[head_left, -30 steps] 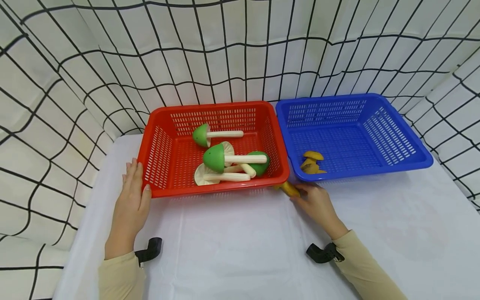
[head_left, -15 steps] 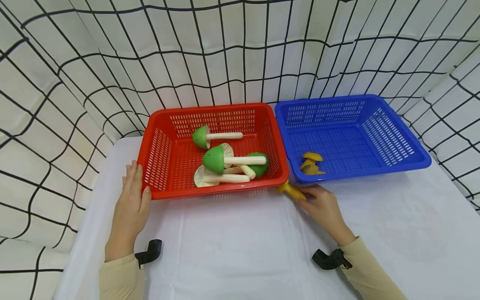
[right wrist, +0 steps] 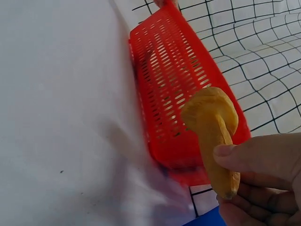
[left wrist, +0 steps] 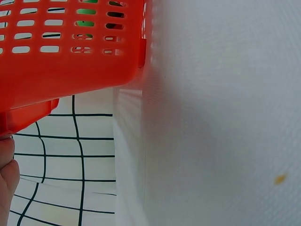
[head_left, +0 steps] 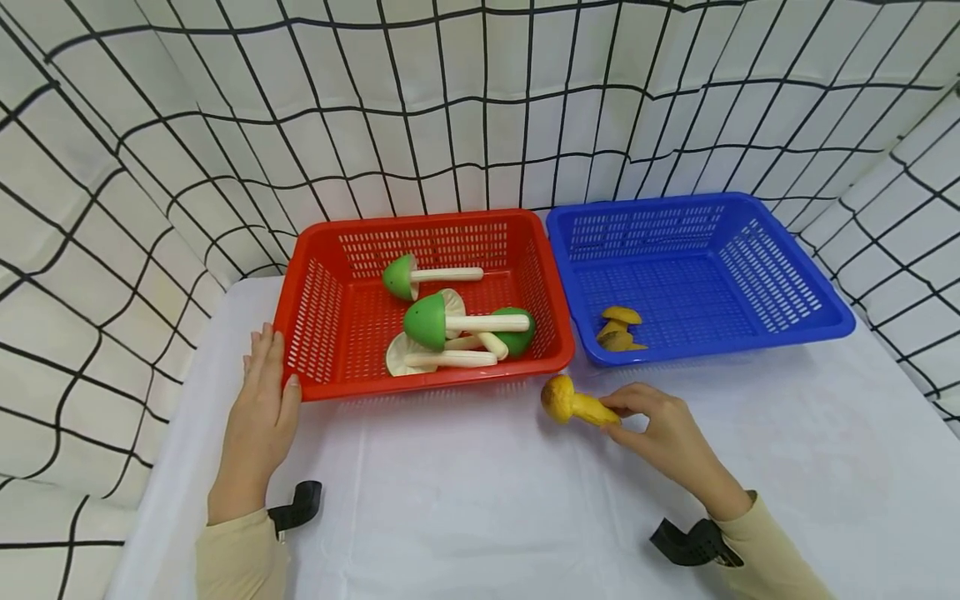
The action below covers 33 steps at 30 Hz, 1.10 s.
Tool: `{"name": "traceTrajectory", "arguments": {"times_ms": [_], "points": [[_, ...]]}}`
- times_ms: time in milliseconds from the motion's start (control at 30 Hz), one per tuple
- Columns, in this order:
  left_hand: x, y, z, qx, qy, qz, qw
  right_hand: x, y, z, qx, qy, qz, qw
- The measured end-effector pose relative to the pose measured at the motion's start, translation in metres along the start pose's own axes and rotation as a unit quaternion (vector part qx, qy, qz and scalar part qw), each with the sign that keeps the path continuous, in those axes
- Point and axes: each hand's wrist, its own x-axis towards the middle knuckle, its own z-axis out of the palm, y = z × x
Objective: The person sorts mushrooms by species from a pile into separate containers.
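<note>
Pinched by its stem in my right hand (head_left: pixel 663 433) is a yellow toy mushroom (head_left: pixel 572 402), its brownish cap pointing left, in front of the gap between the two baskets. The right wrist view shows thumb and fingers on the mushroom stem (right wrist: pixel 214 155). My left hand (head_left: pixel 258 417) rests with straight fingers against the left end of the red basket (head_left: pixel 427 387). Several green-capped mushrooms (head_left: pixel 426 322) with white stems lie in that basket. The blue basket (head_left: pixel 720 344) to its right holds a few yellow mushroom pieces (head_left: pixel 618 329) in its near left corner.
A white cloth (head_left: pixel 450 500) covers the table under both baskets. Black netting (head_left: pixel 487 100) over white sheeting rises behind and along both sides. A small orange speck (left wrist: pixel 280 179) marks the cloth in the left wrist view.
My right hand has drawn the yellow mushroom out from beside the red basket's near right corner, toward me and slightly right; its cap now shows. The left hand has stayed in place.
</note>
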Motion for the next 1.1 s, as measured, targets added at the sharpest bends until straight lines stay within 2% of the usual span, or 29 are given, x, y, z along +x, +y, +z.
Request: {"name": "traceTrajectory", "arguments": {"times_ms": [133,267,567,700,767,900,1100], "points": [[-0.001,-0.001,0.0,0.0,-0.001,0.0,1.0,0.005,-0.009,-0.011,0.008,-0.016,-0.033,0.9993],[-0.001,-0.001,0.0,0.002,-0.004,-0.001,1.0,0.012,-0.014,-0.024,0.008,-0.008,-0.051,0.9986],[-0.001,-0.001,0.005,-0.003,-0.007,0.002,1.0,0.028,-0.003,-0.059,0.011,0.042,-0.057,0.9974],[-0.003,-0.001,0.006,0.001,0.001,0.008,1.0,0.042,0.01,-0.072,-0.035,0.074,-0.058,0.9949],[-0.003,-0.002,0.005,0.003,0.003,0.009,0.9999,0.048,0.016,-0.076,-0.072,0.076,-0.052,0.9931],[-0.003,-0.002,0.004,0.005,0.004,0.01,0.9999,0.059,0.028,-0.081,-0.118,0.045,-0.018,0.9918],[-0.002,-0.002,-0.001,0.019,0.005,0.018,0.9996,0.077,0.042,-0.076,-0.118,-0.05,0.053,0.9903]]}}
